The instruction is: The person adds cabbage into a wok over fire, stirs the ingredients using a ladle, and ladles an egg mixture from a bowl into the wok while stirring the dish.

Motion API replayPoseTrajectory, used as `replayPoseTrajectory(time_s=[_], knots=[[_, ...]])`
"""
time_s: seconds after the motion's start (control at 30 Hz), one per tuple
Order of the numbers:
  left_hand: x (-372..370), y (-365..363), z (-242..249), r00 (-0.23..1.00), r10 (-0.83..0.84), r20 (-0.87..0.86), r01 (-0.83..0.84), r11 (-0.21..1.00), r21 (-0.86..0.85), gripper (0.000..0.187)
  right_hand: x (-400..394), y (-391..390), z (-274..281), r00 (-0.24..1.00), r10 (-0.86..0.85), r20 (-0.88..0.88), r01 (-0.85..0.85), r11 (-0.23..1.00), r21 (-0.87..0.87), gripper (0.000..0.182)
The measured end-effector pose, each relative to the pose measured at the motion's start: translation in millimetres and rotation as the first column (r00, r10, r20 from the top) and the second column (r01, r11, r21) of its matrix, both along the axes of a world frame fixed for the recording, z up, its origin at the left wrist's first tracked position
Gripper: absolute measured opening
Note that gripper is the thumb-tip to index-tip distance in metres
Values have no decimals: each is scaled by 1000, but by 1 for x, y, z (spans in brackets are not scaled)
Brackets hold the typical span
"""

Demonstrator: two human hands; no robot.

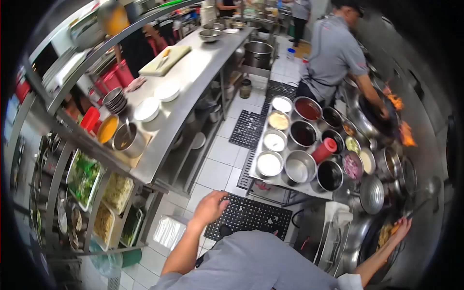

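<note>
My left hand [210, 208] hangs over the floor beside a black rubber mat [246, 212]. Its fingers are loosely bent, with the thumb apart, and nothing shows in it. At the lower right, my right hand [401, 229] is closed around the handle end of a metal ladle [433, 187], whose bowl points up and away; the grip is partly hidden. Below this hand sits a dark wok [369, 237] with yellow-brown food [384, 235] in it. A round metal lid or strainer [372, 194] lies just beyond the wok.
A cart of sauce pots [299, 166] and a red squeeze bottle [325, 149] stands ahead. Beyond it a co-worker [333, 53] leans over a flaming wok [374, 113]. Left, a steel counter [193, 72] carries white bowls [147, 109] and a cutting board [165, 60]; vegetable trays [84, 179] sit nearer.
</note>
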State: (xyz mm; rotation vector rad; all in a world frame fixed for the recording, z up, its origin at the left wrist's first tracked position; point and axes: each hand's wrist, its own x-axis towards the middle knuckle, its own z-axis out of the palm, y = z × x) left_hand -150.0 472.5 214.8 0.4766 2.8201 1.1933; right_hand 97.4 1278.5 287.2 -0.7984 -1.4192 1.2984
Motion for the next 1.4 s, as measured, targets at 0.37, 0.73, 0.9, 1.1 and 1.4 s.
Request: replayPoseTrajectory(time_s=[0.37,0.73,0.9,1.1,1.4], knots=[[-13,-149,58,931,276,-238,-281,960,13,27,-227,-411,70,273,739,-616,-933,359,17,45],[-28,-215,80,748,574,-332,-598,800,36,28,-421,-684,70,-390,698,-600,-600,-687,-410,37],[-75,-260,106,424,773,-472,-849,521,90,46,-515,-813,79,-680,706,-197,-561,-675,-480,49],[-159,-331,102,8,907,-420,-918,173,356,62,-602,-936,57,-846,491,207,-528,-721,-448,68],[-194,-369,54,-285,902,-324,-794,-33,607,46,-660,-1007,12,-605,351,714,-536,-843,-40,63]])
